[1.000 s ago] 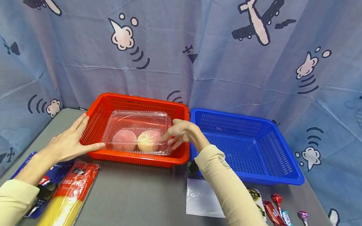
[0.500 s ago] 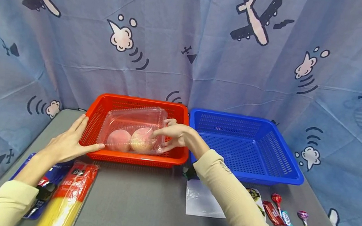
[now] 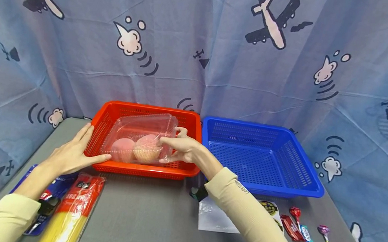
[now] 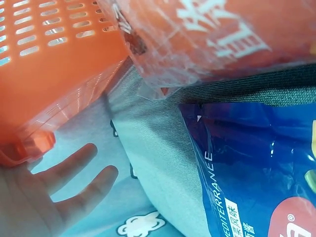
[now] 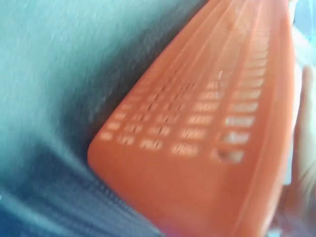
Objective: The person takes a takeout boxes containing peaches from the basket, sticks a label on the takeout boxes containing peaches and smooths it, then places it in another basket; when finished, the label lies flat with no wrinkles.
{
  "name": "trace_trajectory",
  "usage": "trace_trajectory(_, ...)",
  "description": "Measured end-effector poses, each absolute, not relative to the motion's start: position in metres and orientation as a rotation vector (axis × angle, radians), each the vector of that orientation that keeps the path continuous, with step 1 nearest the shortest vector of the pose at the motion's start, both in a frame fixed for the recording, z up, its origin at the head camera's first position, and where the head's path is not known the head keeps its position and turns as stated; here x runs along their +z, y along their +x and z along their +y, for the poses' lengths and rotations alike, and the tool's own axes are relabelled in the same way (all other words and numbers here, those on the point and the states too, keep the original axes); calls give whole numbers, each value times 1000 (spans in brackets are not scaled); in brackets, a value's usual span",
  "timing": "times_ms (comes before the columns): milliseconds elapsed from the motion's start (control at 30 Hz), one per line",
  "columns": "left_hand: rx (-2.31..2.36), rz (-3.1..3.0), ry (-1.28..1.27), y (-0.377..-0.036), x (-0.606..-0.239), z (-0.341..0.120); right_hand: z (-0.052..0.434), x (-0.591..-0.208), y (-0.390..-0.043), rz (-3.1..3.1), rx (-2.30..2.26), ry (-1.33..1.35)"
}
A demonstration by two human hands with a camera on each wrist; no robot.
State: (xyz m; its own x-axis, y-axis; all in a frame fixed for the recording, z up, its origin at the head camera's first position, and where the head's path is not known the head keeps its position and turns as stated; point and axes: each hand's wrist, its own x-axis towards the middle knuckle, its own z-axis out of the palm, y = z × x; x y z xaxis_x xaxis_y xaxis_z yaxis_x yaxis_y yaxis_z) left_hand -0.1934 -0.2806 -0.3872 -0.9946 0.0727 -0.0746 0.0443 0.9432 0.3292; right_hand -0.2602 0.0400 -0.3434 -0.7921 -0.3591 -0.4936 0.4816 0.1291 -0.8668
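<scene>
A clear plastic box (image 3: 143,125) with two peaches (image 3: 123,149) inside sits tilted in the red basket (image 3: 149,170), its right end higher. My right hand (image 3: 184,147) grips that right end, thumb and fingers spread along it. My left hand (image 3: 70,153) rests at the basket's left front corner, fingers straight and thumb along the front rim. In the left wrist view, the fingers (image 4: 84,192) extend past the orange-looking basket wall (image 4: 64,74). The right wrist view mostly has the basket's outer side (image 5: 197,123), hiding the box; part of the hand shows at the edge.
A blue basket (image 3: 254,155) stands right of the red one. At front left lie a spaghetti pack (image 3: 71,210) and a blue pouch (image 4: 247,143). A whitish sheet (image 3: 217,220), lollipops (image 3: 323,230) and wrapped candies (image 3: 292,229) lie at front right. A patterned curtain (image 3: 173,48) hangs behind.
The box has shifted left and tilted within the red basket, its right end raised by my right hand, which moved left with it. My left hand has stayed in place.
</scene>
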Motion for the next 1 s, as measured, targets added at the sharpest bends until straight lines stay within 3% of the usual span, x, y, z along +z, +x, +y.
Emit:
trace_trajectory(433, 517, 3004, 92, -193, -388, -280, 61, -314, -239, 1743, -1980, 130)
trace_trajectory(1000, 516, 3043, 147, -192, -391, -284, 105, -291, -181, 1707, -1938, 5)
